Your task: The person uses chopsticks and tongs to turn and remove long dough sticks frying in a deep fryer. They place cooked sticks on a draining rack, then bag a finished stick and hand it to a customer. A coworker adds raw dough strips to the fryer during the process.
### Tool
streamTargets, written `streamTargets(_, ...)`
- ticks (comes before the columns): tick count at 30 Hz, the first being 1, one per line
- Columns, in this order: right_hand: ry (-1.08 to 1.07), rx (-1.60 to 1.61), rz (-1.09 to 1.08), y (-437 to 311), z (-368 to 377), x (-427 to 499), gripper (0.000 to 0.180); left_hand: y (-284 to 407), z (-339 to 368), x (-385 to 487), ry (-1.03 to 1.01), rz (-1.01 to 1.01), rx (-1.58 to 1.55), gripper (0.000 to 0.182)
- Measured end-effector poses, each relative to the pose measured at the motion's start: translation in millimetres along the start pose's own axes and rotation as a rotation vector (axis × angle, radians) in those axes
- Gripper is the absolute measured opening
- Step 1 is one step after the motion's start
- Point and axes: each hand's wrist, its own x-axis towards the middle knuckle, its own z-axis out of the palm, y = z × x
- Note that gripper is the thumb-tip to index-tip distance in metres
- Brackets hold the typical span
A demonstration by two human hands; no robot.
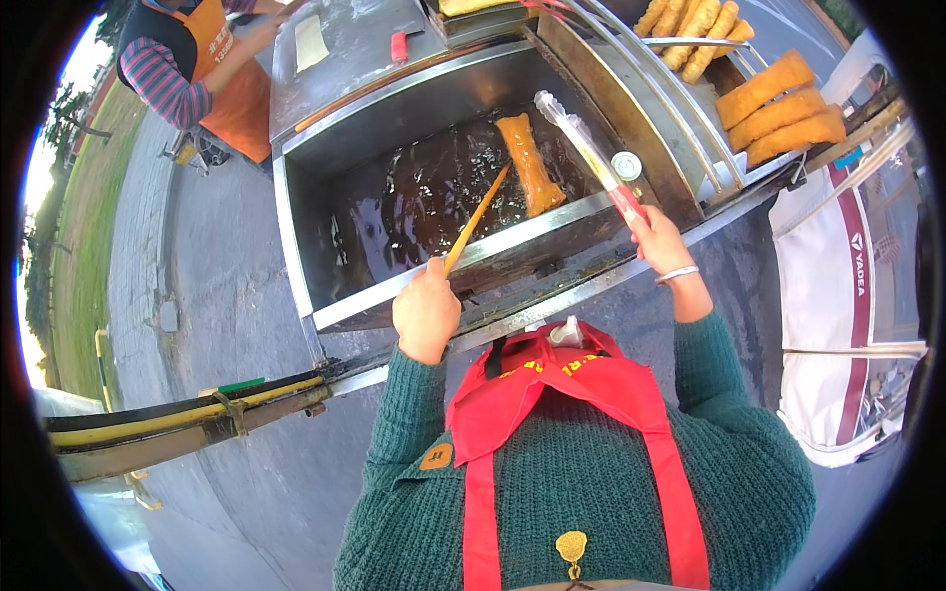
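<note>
Below me a piece of fried dough floats in dark oil in a rectangular metal frying vat. My left hand grips a wooden stick over the vat's near rim, its tapered tip close to the dough's left side. In my right hand are metal tongs with red handles. They reach over the vat's right part, to the right of the dough, and do not touch it. Whether the tongs' tips are apart is hard to tell.
Fried dough sticks and larger fried slabs stand in racks at the upper right. A co-worker in an orange apron is beside a metal worktop holding a pale dough strip and a red-handled tool. A round lid lies right of the vat.
</note>
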Motion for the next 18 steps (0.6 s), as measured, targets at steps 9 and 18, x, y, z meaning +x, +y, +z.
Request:
streamTargets(9, -0.133, 0.636, 0.164, -4.1, 2.9, -33.8, 0.038, -6.8, 2.4, -1.7, 0.018, 0.022, -0.031, 0.017)
streamTargets(18, -0.158, 0.836, 0.127, -17.0, 2.1, -43.3, 0.047, -3.8, -13.3, -17.6, -0.012, 0.036, -0.127, 0.023)
